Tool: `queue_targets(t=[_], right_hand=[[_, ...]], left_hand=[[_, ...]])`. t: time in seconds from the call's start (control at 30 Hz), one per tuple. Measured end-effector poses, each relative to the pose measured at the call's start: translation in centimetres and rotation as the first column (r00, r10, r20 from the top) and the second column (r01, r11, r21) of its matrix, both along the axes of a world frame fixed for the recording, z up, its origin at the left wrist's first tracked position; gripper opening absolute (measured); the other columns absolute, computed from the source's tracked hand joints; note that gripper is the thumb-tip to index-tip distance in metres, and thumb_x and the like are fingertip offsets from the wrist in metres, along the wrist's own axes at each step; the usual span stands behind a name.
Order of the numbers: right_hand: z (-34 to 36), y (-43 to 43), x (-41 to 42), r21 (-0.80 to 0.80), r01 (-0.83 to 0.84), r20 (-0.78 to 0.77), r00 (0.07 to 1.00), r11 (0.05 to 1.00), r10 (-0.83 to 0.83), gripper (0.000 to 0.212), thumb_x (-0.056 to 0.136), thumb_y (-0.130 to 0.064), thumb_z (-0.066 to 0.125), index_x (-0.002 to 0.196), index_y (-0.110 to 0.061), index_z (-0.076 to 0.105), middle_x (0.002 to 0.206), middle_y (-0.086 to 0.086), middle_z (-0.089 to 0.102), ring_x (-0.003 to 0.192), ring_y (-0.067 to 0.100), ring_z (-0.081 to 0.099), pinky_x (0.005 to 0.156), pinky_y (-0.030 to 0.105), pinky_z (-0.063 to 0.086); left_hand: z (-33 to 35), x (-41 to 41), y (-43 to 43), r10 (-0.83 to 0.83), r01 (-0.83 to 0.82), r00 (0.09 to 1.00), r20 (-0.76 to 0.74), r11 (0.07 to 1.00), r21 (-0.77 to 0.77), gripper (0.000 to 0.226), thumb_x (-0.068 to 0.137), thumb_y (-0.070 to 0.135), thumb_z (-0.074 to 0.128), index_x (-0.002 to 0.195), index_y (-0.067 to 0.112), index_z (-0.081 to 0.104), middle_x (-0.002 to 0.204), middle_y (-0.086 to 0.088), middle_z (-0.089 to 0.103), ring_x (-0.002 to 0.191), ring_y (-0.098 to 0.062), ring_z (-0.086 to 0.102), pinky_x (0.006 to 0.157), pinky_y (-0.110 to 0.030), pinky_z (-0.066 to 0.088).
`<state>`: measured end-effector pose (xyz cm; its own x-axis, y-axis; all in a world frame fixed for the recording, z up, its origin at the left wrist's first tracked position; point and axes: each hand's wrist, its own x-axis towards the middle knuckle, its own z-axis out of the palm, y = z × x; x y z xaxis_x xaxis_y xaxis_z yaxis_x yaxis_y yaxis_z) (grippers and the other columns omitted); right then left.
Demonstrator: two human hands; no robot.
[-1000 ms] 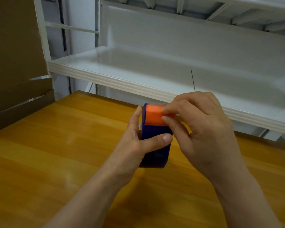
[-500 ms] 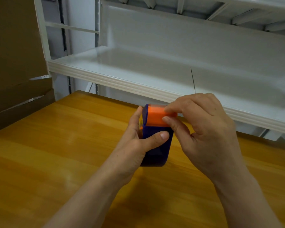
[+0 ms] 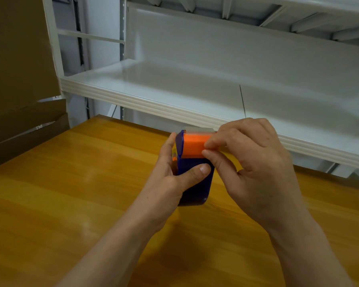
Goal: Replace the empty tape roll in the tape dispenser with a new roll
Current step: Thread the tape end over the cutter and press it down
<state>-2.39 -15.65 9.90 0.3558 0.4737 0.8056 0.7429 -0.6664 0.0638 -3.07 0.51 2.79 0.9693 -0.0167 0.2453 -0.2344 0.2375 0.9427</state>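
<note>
A dark blue tape dispenser (image 3: 197, 183) with an orange top part (image 3: 193, 146) is held upright just above the wooden table (image 3: 71, 183). My left hand (image 3: 170, 183) wraps its blue body from the left, thumb across the near face. My right hand (image 3: 253, 162) pinches the right end of the orange part between thumb and forefinger. A grey strip shows along the top edge of the orange part. Whatever roll sits inside the dispenser is hidden.
A white metal shelf (image 3: 174, 108) runs across just behind the table's far edge, close above the hands. Brown cardboard (image 3: 19, 69) stands at the left beside the table.
The dispenser has shifted slightly up and away within both hands. My right fingers keep their pinch on the orange part, and the left thumb has slid a little along the blue body.
</note>
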Motion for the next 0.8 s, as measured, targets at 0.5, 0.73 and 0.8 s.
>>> queue_targets(t=[0.5, 0.73, 0.8], right_hand=[[0.5, -0.1, -0.9, 0.167, -0.121, -0.009, 0.992, 0.979, 0.124, 0.017, 0.092, -0.026, 0.064, 0.082, -0.012, 0.065, 0.076, -0.003, 0.062, 0.069, 0.018, 0.056, 0.063, 0.029, 0.048], [0.8, -0.2, -0.7, 0.446, -0.101, -0.234, 0.946, 0.889, 0.225, 0.016, 0.093, -0.027, 0.069, 0.080, -0.022, 0.060, 0.069, -0.014, 0.058, 0.067, 0.007, 0.056, 0.058, 0.015, 0.044], [0.9, -0.1, -0.6, 0.548, -0.050, -0.379, 0.875, 0.835, 0.301, 0.023, 0.091, -0.041, 0.068, 0.081, -0.021, 0.062, 0.071, -0.001, 0.061, 0.064, 0.014, 0.057, 0.055, 0.027, 0.050]], left_hand=[[0.6, -0.2, 0.1, 0.027, -0.028, 0.998, 0.062, 0.999, 0.027, 0.108, 0.075, 0.027, 0.083, 0.157, 0.046, 0.016, 0.134, -0.003, 0.062, 0.111, -0.014, 0.071, 0.087, -0.035, 0.062], [1.1, -0.5, 0.1, 0.045, -0.049, 0.995, 0.087, 0.998, 0.048, 0.120, 0.063, 0.028, 0.079, 0.157, 0.049, 0.008, 0.138, 0.008, 0.056, 0.111, -0.004, 0.069, 0.095, -0.031, 0.058], [1.2, -0.5, 0.0, 0.051, -0.056, 0.993, 0.103, 0.997, 0.047, 0.119, 0.064, 0.025, 0.078, 0.158, 0.048, 0.008, 0.136, 0.011, 0.056, 0.111, -0.004, 0.069, 0.095, -0.032, 0.058]])
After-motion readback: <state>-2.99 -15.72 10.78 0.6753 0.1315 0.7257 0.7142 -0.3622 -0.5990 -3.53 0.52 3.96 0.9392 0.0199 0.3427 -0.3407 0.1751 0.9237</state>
